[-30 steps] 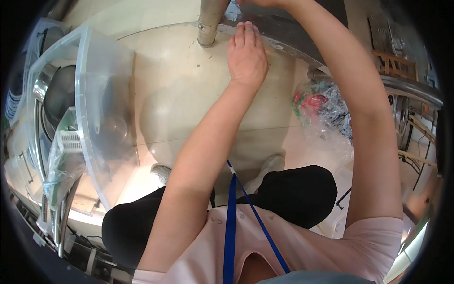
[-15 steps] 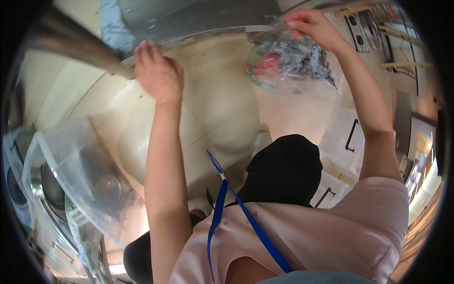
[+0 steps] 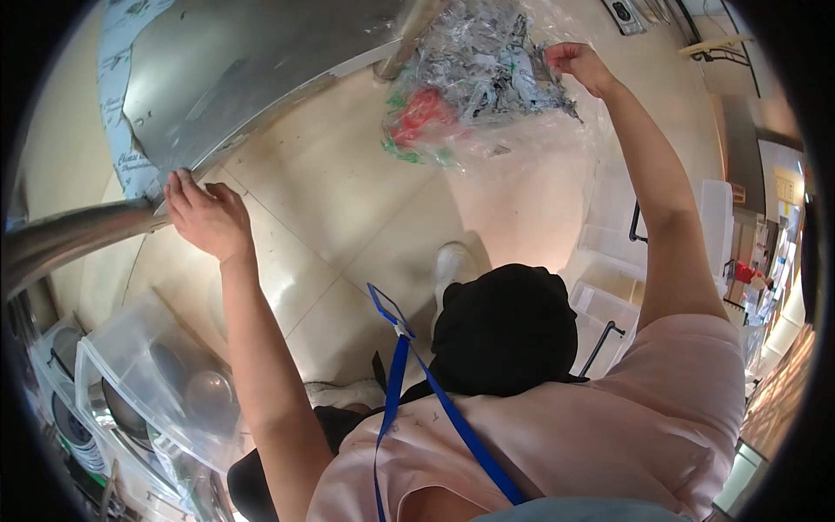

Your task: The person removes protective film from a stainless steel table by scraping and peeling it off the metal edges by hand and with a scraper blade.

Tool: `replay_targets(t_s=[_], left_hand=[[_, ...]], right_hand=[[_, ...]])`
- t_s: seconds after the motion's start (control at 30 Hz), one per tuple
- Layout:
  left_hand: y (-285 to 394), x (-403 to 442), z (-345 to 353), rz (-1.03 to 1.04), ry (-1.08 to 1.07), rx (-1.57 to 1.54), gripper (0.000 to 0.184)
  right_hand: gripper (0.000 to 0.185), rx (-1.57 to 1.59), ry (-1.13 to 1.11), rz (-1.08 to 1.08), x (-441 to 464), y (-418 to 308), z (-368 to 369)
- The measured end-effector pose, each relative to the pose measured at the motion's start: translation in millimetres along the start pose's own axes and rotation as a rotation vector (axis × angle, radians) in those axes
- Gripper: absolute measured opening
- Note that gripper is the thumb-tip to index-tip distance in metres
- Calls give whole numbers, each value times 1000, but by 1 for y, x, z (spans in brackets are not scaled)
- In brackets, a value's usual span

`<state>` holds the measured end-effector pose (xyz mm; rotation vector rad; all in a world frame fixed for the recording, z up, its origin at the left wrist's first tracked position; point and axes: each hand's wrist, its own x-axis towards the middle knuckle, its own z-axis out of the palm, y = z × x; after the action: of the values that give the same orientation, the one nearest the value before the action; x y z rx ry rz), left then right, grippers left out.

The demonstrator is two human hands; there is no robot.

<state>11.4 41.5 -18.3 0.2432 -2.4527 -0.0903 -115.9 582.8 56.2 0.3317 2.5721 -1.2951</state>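
My left hand [image 3: 209,215] is at the near corner of a low metal shelf [image 3: 261,65], beside its round metal leg [image 3: 83,239]. Its fingers are stretched out, thumb apart, and the fingertips touch or nearly touch the shelf edge. Printed protective film [image 3: 130,170], torn along its border, clings to the shelf's left side. My right hand [image 3: 581,70] is closed in a pinch at the edge of a crumpled clear plastic bag [image 3: 513,143]. Grey film scraps [image 3: 496,74] and a red piece [image 3: 426,116] show through the bag, which lies on the floor.
A clear plastic bin [image 3: 143,370] with pans and a bowl stands at the lower left. Clear boxes with black handles [image 3: 600,352] are at my right side. My knee [image 3: 504,331] and shoe [image 3: 452,265] are on the tiled floor [image 3: 348,191]. A blue lanyard [image 3: 452,404] hangs from my neck.
The view has shifted, showing more of the metal shelf and the whole bag. My left hand stays by the shelf corner and leg. My right hand remains at the bag's edge.
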Motion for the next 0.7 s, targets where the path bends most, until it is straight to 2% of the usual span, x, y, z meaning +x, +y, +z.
replay_targets(t_s=[0.1,0.17,0.23,0.3,0.37,0.43,0.5,0.53,0.63,0.7], left_hand=[[4,0,7,16,29,-75,40],[-6,-1,4,-12,3,-101,41],[-6,-4,5,-27,-14,-92,44],[2,1,2,-60,11,-47,39],[-3,-1,9,-99,-16,-25,42],[-5,-1,7,-111,-12,-22,40],[-6,0,5,-111,-14,-31,39],[-7,-1,6,-112,-18,-45,39],[3,1,2,-143,1,-73,36],[6,0,3,-192,51,-139,29]], right_hand=[[17,-666,-125,156,6,-4,-16],[16,-1174,-15,-142,7,4,1],[15,-940,89,-418,-23,-28,52],[16,-733,-85,-533,-48,-81,115],[18,-552,-110,-1093,-52,-121,186],[23,-410,-147,-1281,-47,-161,256],[33,-421,-70,-1422,-29,-195,315],[28,-420,27,-1447,-22,-208,335],[23,-416,273,-1527,-11,-227,363],[27,-445,301,-1548,-6,-218,374]])
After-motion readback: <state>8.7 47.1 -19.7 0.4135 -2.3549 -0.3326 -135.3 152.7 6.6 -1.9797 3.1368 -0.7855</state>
